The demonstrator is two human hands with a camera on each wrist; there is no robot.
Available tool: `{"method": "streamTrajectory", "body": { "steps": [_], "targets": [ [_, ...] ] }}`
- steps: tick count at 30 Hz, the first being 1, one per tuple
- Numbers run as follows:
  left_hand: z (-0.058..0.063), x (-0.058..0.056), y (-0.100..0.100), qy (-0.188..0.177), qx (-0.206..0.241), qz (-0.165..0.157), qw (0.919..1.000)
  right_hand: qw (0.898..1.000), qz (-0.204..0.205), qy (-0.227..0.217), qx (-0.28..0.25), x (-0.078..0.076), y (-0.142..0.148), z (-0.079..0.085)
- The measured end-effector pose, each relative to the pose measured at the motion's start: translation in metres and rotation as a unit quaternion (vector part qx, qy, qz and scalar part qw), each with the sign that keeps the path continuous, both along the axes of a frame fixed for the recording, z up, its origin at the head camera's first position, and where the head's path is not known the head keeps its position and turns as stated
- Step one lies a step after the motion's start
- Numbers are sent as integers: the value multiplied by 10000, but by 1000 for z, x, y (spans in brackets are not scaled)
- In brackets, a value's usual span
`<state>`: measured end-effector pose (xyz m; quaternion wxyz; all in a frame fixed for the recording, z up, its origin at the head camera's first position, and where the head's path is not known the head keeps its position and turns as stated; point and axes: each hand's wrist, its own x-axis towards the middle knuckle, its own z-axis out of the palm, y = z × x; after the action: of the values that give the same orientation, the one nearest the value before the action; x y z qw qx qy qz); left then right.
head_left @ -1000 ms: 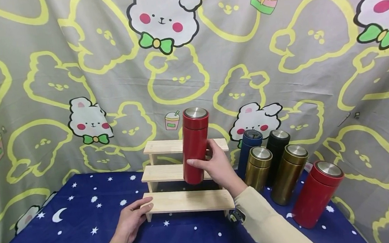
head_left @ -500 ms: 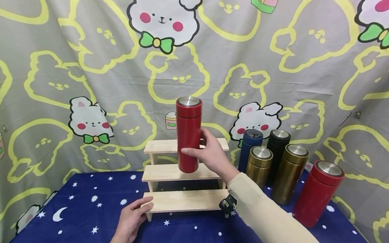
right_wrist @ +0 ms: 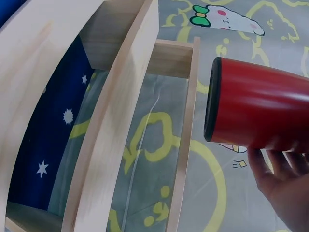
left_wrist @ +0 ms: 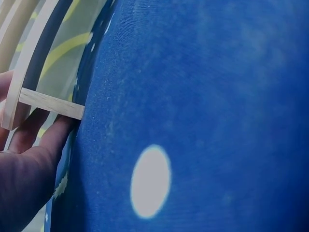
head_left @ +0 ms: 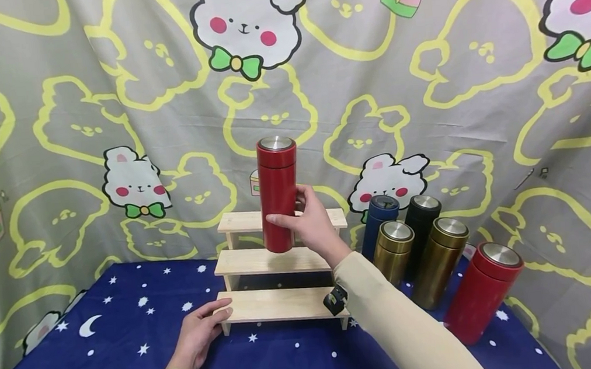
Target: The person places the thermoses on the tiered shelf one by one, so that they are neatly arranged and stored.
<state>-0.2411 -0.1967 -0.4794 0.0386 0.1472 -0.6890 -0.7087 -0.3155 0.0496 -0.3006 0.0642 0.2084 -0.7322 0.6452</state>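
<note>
My right hand [head_left: 313, 220] grips a tall red thermos [head_left: 280, 200] with a steel-topped lid, thumb across its front. The thermos hangs upright in front of the top board of a three-step wooden display stand [head_left: 285, 304]. Its dark base and red side show in the right wrist view, where the fingers [right_wrist: 282, 169] hold it clear of the boards. At the stand's lower left end, my left hand [head_left: 198, 336] pinches the bottom board. In the left wrist view, the fingers [left_wrist: 53, 137] reach under that board, beside its leg [left_wrist: 53, 104].
On the right stand a blue thermos [head_left: 378, 224], a black thermos [head_left: 424, 211], a short gold thermos [head_left: 393, 252], a taller gold thermos [head_left: 442, 262] and another red thermos [head_left: 484, 294]. A blue star-patterned cloth [head_left: 130, 339] covers the table; a cartoon curtain [head_left: 189, 117] hangs behind.
My right hand has raised the red thermos and moved it left and back, from before the middle board to before the top one. The left hand stays on the stand.
</note>
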Motion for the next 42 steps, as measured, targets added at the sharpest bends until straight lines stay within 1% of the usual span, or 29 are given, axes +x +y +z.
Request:
{"method": "streamTrajectory", "body": {
  "steps": [6, 10, 16, 22, 26, 29, 35, 42],
  "targets": [
    [1, 2, -1, 26, -44, 1, 10000, 9995, 39, 62, -313, -8, -10, 2],
    [2, 4, -1, 26, -81, 38, 10000, 9990, 102, -6, -428, -12, -15, 4],
    [2, 3, 0, 113, -185, -51, 9998, 9983, 8, -81, -569, -17, -16, 6],
    [0, 7, -4, 33, -267, -47, 9996, 9983, 4, -64, -578, -21, -25, 9],
    [1, 9, -6, 81, -211, -61, 9997, 9984, -60, -77, -557, -27, -31, 12],
    [1, 8, -4, 87, -178, -17, 9998, 9985, -111, -52, -533, -33, -33, 15],
    [0, 5, 3, 54, -240, -68, 9997, 9985, -212, 30, -505, -44, -33, 18],
    [0, 1, 2, 88, -182, -54, 9998, 9983, -335, 47, -472, -56, -40, 18]
  ]
}}
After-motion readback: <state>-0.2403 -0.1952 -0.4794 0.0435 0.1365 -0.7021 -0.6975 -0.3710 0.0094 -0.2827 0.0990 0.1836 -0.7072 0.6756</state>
